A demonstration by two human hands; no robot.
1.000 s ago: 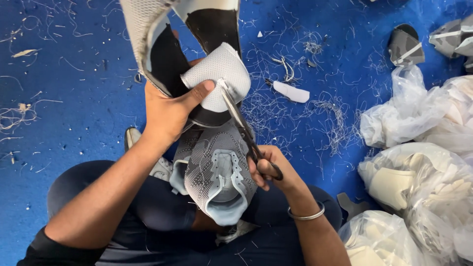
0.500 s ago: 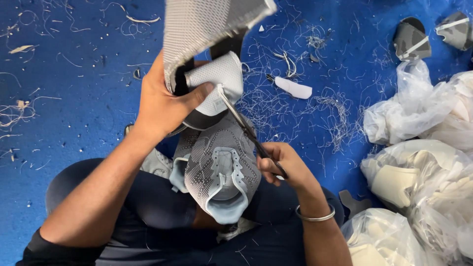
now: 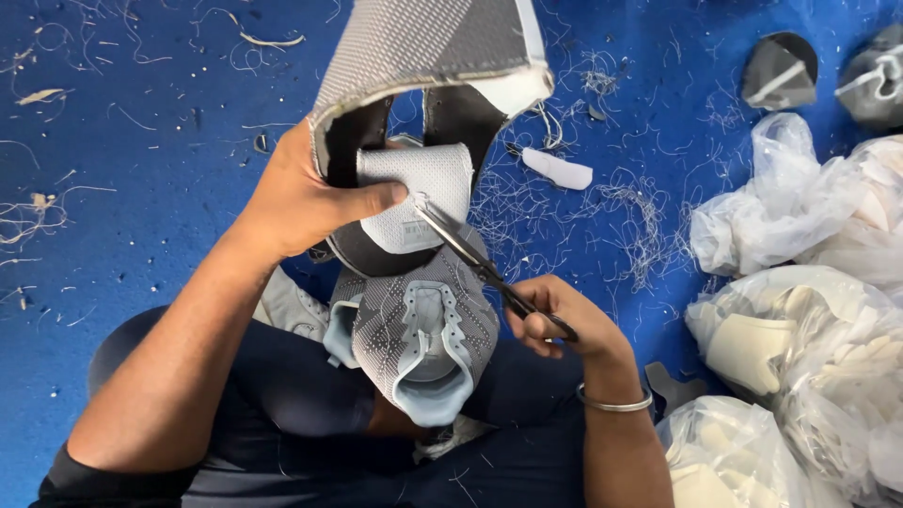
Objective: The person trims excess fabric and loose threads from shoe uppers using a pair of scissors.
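Note:
My left hand [image 3: 306, 202] holds up a grey mesh shoe upper [image 3: 423, 56], with the thumb pressing on its pale tongue piece [image 3: 414, 193]. My right hand [image 3: 555, 315] grips black scissors [image 3: 480, 263], whose tips touch the edge of the tongue next to my left thumb. Another grey and light blue shoe upper [image 3: 419, 339] lies on my lap below the scissors, toe toward me.
Blue floor [image 3: 122, 188] littered with thread scraps. A white offcut [image 3: 557, 169] lies behind the held upper. Clear plastic bags of pale shoe parts [image 3: 800, 310] pile at the right. Two grey shoe pieces [image 3: 779, 71] sit at the far right top.
The held upper has turned so its grey mesh outside faces me and sits higher. The scissors' tips stay at the tongue's edge.

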